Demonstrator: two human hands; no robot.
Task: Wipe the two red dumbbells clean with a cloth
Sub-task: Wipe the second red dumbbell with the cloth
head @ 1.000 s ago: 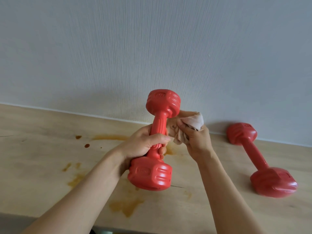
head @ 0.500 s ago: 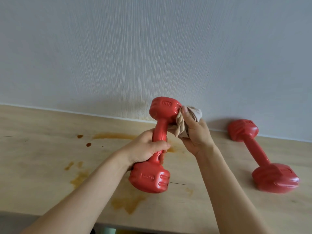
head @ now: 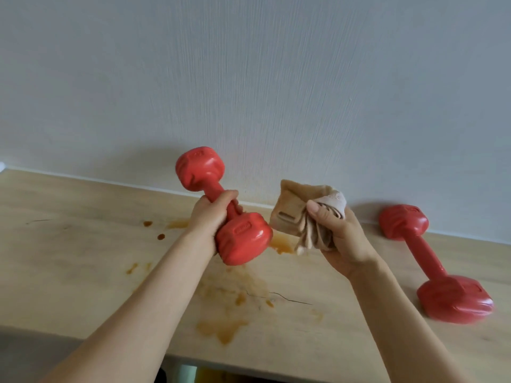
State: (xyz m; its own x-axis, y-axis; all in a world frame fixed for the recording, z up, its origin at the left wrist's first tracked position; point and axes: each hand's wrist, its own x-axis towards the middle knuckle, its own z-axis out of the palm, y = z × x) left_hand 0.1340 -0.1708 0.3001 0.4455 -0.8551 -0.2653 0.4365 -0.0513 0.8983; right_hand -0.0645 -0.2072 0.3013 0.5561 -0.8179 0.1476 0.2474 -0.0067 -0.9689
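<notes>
Soft, even daylight fills my view, bright but without hard glare. The pale wall (head: 276,78) shows streaky motion blur, its texture smeared in slanting lines. Glossy highlights sit on the raised dumbbell (head: 243,241) in my left hand (head: 213,214) and on the near head of the far-right dumbbell (head: 456,302), which casts a faint shadow on the wall behind it. The desk (head: 69,258) bows at the edges from wide-angle distortion. My forearms look soft near the bottom.
</notes>
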